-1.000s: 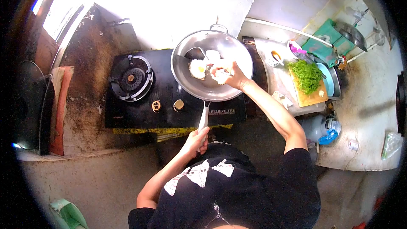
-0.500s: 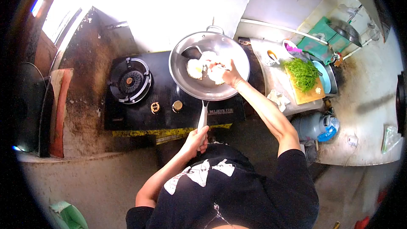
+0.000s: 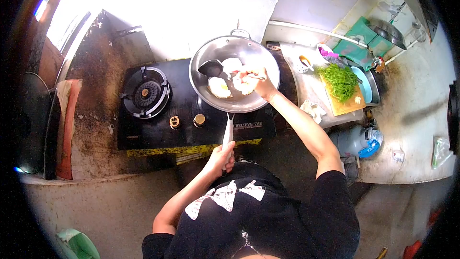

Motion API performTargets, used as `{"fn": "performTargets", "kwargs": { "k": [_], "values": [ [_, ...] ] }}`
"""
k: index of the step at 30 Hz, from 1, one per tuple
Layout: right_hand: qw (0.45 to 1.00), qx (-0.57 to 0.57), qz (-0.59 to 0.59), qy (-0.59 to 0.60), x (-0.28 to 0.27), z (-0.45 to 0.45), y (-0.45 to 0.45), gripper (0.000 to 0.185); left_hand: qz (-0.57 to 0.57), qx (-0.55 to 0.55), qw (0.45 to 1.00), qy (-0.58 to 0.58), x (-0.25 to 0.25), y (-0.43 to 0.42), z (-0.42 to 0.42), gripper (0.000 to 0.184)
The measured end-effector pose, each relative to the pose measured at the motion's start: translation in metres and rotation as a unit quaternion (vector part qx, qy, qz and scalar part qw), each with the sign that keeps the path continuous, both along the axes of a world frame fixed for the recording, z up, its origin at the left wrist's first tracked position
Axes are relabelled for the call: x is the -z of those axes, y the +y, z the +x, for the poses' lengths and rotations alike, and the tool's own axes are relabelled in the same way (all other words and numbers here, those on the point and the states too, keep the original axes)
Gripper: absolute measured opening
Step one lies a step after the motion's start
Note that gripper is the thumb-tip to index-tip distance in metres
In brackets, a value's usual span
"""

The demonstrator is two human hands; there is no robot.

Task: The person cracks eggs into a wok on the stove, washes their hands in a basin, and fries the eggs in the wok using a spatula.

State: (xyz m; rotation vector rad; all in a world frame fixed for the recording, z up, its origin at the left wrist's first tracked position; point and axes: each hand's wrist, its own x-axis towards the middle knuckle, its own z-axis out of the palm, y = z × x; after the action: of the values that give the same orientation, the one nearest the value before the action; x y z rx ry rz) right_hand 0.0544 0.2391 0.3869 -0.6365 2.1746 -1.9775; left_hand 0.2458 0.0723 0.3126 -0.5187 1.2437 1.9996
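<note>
My left hand is closed round the pale handle of a steel wok, which sits over the right side of the black gas stove. Over the wok's right half, my right hand is closed on the handle end of a spatula. Its dark head lies flat-looking at the wok's left side, beside the food. A fried egg with white and yellowish patches is just below that head. More white egg lies above, and another egg piece is partly behind my right fingers.
An unused burner is on the stove's left. On the right counter are a cutting board bearing shredded greens, a cup of brown liquid, and a crumpled cloth or paper. A grey gas cylinder stands below.
The spatula's head has turned from edge-on to broad face and moved slightly down. The left egg shifted a little lower in the wok. My left hand keeps its grip.
</note>
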Motion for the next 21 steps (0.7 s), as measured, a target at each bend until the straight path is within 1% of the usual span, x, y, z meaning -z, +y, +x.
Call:
{"fn": "performTargets", "kwargs": {
  "k": [2,5,6,8,12,13,14,16,17,18,20,21],
  "values": [
    [1.0,-0.009,0.013,0.016,0.002,-0.002,-0.003,0.02,-0.001,0.0,1.0,0.0,0.0,0.0,-0.001,0.036],
    [0.997,0.039,0.067,0.002,-0.001,-0.006,-0.008,0.02,-0.002,0.002,1.0,0.006,0.0,0.0,0.0,0.036],
    [0.997,0.038,0.067,0.002,-0.001,-0.01,-0.008,0.02,-0.008,0.002,1.0,0.004,0.001,0.0,0.0,0.036],
    [0.997,0.069,-0.009,0.037,-0.001,-0.017,-0.008,0.02,-0.013,-0.002,1.0,0.001,0.001,0.0,0.0,0.037],
    [0.994,0.1,-0.028,0.036,-0.007,-0.023,-0.008,0.02,-0.004,0.003,1.0,0.004,0.001,0.0,0.0,0.037],
    [0.995,0.083,-0.058,0.008,-0.013,-0.022,-0.007,0.02,-0.003,0.003,1.0,0.004,0.001,0.0,0.0,0.036],
    [0.995,0.083,-0.058,0.008,-0.012,-0.024,-0.006,0.02,-0.003,0.004,1.0,0.004,0.001,0.0,-0.001,0.036],
    [0.994,0.1,-0.023,0.049,-0.011,-0.031,-0.002,0.021,-0.004,0.002,1.0,0.004,0.001,0.0,0.0,0.037],
    [0.99,0.122,-0.04,0.051,-0.013,-0.032,-0.004,0.021,-0.004,0.003,1.0,0.004,0.001,0.0,-0.001,0.037],
    [0.99,0.122,-0.04,0.052,-0.016,-0.034,-0.003,0.021,-0.004,-0.001,1.0,0.0,0.002,0.0,-0.001,0.036],
    [0.986,0.121,-0.013,0.117,-0.029,-0.031,0.004,0.019,-0.003,-0.004,1.0,-0.006,0.003,0.0,-0.001,0.035],
    [0.987,0.118,0.009,0.111,-0.033,-0.029,0.006,0.019,0.002,-0.002,1.0,-0.004,0.002,-0.001,0.0,0.035]
  ]
}}
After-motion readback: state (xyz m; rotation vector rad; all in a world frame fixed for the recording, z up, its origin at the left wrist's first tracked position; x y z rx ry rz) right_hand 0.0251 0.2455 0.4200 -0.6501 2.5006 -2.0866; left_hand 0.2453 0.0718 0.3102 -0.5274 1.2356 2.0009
